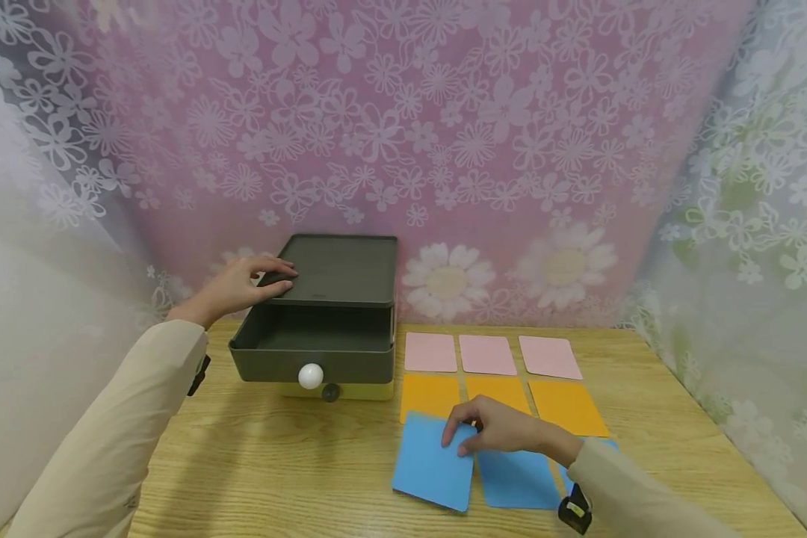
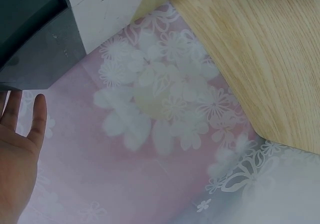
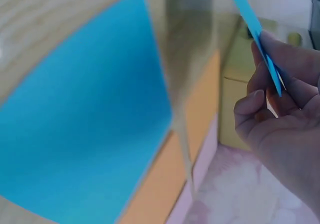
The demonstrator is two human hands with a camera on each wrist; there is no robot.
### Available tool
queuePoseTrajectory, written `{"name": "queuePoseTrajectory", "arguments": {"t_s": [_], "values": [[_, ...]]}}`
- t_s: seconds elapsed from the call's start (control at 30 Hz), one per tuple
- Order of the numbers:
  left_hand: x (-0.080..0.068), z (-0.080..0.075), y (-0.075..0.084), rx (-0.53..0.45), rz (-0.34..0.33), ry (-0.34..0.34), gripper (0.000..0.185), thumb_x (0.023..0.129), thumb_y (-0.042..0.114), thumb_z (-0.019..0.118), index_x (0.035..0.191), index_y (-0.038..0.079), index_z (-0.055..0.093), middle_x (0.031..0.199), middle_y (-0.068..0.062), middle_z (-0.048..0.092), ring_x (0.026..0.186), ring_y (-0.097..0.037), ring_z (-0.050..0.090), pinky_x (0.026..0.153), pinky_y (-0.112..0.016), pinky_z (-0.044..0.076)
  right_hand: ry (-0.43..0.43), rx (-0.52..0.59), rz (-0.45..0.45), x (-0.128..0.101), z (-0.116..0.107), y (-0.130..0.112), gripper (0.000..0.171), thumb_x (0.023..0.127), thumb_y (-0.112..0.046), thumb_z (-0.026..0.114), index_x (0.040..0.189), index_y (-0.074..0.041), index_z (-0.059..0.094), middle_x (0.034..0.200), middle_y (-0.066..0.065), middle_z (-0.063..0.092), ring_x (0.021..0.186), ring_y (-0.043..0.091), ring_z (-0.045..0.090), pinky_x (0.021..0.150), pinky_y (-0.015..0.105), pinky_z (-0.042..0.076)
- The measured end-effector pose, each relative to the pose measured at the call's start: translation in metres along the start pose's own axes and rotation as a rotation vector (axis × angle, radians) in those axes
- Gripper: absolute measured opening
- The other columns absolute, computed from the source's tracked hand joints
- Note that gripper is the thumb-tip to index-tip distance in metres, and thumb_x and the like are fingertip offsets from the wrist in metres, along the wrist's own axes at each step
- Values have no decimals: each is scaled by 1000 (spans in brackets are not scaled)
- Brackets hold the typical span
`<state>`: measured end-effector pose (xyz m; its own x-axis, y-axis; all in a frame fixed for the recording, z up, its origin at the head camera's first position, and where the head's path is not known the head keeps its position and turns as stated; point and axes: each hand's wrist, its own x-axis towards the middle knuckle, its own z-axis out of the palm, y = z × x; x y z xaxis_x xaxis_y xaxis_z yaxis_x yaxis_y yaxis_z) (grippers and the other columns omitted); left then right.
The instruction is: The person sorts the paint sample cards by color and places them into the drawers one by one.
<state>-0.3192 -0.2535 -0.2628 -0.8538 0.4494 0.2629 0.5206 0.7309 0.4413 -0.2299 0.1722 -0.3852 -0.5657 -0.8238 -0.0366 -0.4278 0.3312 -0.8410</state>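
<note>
My right hand (image 1: 504, 427) pinches a blue card (image 1: 430, 467) by its right edge, thumb on one side and fingers on the other. The right wrist view shows this card (image 3: 245, 9) edge-on, lifted off the table. My left hand (image 1: 245, 284) rests on the left edge of the dark top of a small drawer box (image 1: 343, 269); its fingertips touch that surface. The upper drawer (image 1: 350, 366), dark with a white round knob (image 1: 311, 376), is pulled out. What lies deep inside it is hidden.
On the wooden table (image 1: 276, 471), a row of pink cards (image 1: 487, 355) lies behind a row of orange cards (image 1: 568, 407). Blue cards (image 1: 518, 482) lie in front, partly under my right arm. A yellow lower drawer (image 1: 370, 391) with a dark knob is shut. Flowered curtains (image 1: 444, 149) hang behind.
</note>
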Motion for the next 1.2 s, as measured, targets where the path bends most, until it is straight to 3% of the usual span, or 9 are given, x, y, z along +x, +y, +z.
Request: {"name": "queuePoseTrajectory", "arguments": {"t_s": [0.2,0.33,0.47,0.63,0.9,1.2], "values": [[1,0,-1,-2,0,1,34,91,30,56,118,10,61,134,-14,49,126,-34,40,98,-62,31,7,185,-11,-8,-25,-13,25,87,-8,60,110,2,60,115,19,56,94,9,53,75,24,49],[1,0,-2,-5,8,5,34,91,30,57,118,10,61,133,-14,49,125,-34,40,98,-62,31,19,244,-34,-14,-47,-26,26,88,-6,59,113,2,58,118,14,54,104,13,53,84,29,49],[2,0,-3,-1,5,10,34,90,31,57,117,11,62,132,-14,50,124,-34,41,98,-62,31,35,265,-59,-17,-65,-43,25,89,-3,56,113,-4,60,115,4,57,101,13,54,87,29,48],[2,-1,-1,6,-3,5,34,91,31,56,118,11,61,133,-14,49,126,-35,40,99,-62,30,65,325,-91,-9,-77,-71,24,89,-2,55,112,-8,61,113,2,57,95,15,58,86,31,49],[1,-1,-2,6,-5,6,33,91,29,56,118,11,61,134,-14,48,127,-35,38,100,-62,29,157,416,-77,26,-67,-115,25,89,-5,57,113,-9,61,126,5,47,79,14,51,73,27,45],[0,0,0,-18,-2,-11,33,92,28,55,120,10,59,135,-15,47,127,-35,37,100,-62,28,206,546,31,67,-35,-151,34,89,-1,54,123,3,53,145,5,29,102,16,53,95,34,43]]}}
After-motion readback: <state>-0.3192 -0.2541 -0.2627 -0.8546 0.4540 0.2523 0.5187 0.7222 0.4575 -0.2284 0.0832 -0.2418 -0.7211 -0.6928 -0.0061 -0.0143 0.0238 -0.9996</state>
